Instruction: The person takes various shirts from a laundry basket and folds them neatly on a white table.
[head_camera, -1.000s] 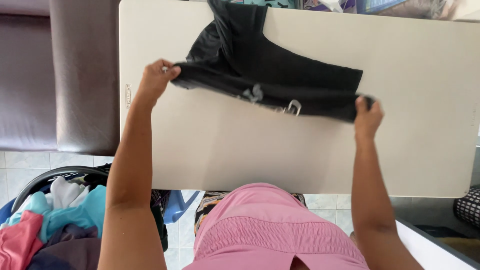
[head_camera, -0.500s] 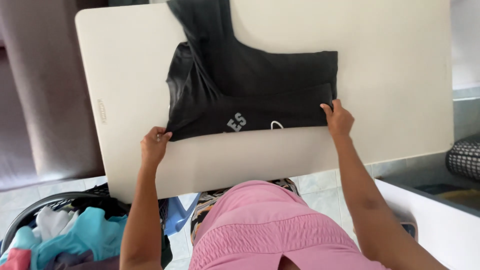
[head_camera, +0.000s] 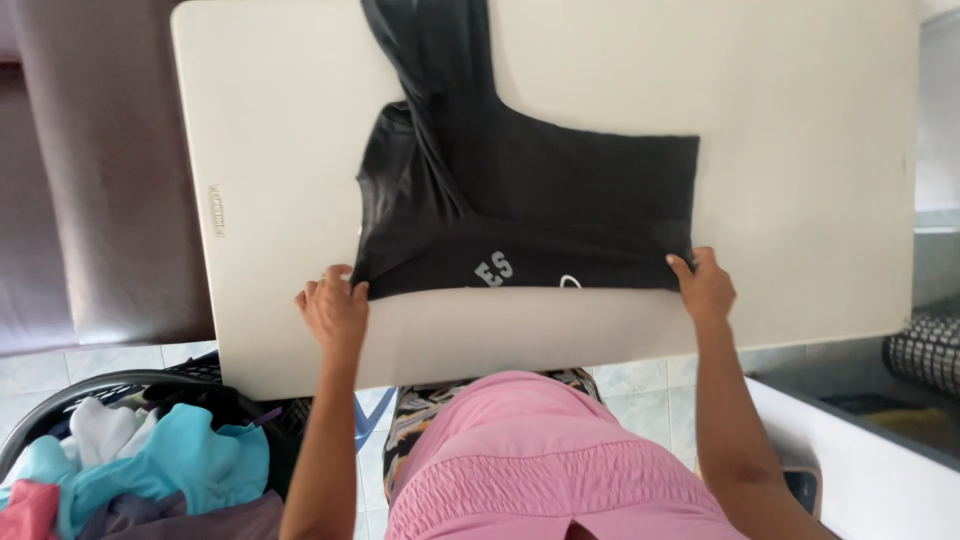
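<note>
Change: shirt (head_camera: 540, 200) now lies flatter on surface (head_camera: 800, 120) than half a second ago.
Left hand (head_camera: 335, 310): pinching near-left hem corner.
Right hand (head_camera: 706, 287): pinching near-right corner.
Technique: keep hem taut, corners level.
Basket (head_camera: 120, 460): below left hand.

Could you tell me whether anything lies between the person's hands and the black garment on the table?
Nothing visible does. The left hand and right hand already grip the near corners of the black garment, which lies flat on the white table.
</note>
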